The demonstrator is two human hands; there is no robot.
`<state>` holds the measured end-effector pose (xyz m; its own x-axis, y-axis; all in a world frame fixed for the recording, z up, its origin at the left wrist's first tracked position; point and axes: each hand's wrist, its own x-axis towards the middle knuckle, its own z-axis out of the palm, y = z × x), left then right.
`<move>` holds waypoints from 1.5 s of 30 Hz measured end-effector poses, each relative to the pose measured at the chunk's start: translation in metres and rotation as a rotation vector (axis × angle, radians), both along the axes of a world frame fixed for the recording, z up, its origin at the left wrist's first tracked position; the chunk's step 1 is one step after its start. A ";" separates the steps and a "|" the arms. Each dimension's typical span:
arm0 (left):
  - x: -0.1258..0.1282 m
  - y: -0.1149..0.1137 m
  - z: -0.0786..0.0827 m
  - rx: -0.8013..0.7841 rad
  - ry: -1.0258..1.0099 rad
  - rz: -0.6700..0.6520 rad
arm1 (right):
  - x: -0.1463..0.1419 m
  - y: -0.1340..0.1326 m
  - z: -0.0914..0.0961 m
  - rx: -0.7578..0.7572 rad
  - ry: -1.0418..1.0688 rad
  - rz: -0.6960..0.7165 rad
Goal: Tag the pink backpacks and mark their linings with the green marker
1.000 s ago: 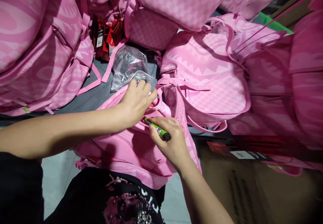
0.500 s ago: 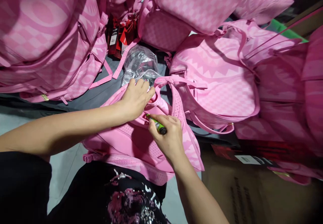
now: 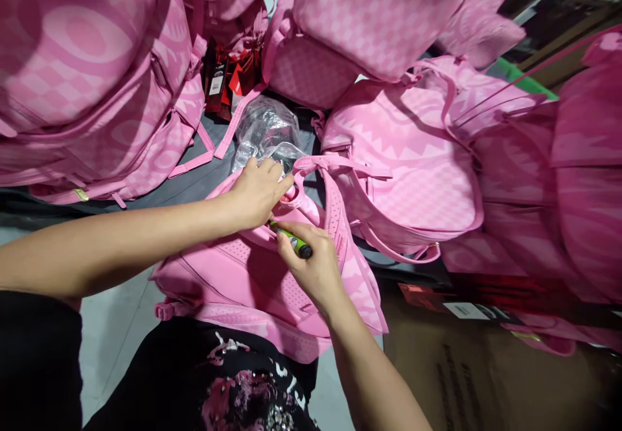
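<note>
A pink backpack (image 3: 233, 272) lies across my lap with its padded back panel and straps facing up. Over its upper part, my left hand (image 3: 260, 191) is closed on the fabric, fingers bent over the top edge; exactly what the fingertips pinch is hidden. Close below it, my right hand (image 3: 311, 256) is wrapped round a green pen-like tool (image 3: 293, 242) with a black end. Its tip points up and left at the backpack, near my left thumb, and I cannot make out whether it touches.
Crumpled clear plastic (image 3: 267, 126) lies just beyond my left hand. Another pink backpack (image 3: 408, 165) stands at right, a large pink backpack (image 3: 97, 94) at left. Red tags (image 3: 226, 81) hang at the back. A cardboard box (image 3: 466, 366) is at lower right.
The view has shifted slightly, moving most things a little left and down. Both hands keep their hold, and the green tool stays against nearly the same spot of the backpack.
</note>
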<state>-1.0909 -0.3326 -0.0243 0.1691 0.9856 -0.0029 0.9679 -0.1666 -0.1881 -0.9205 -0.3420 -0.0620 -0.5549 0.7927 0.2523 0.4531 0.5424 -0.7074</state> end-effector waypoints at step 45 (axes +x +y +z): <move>-0.048 -0.041 0.014 -0.287 -0.320 0.414 | -0.004 -0.016 -0.018 0.054 0.117 0.111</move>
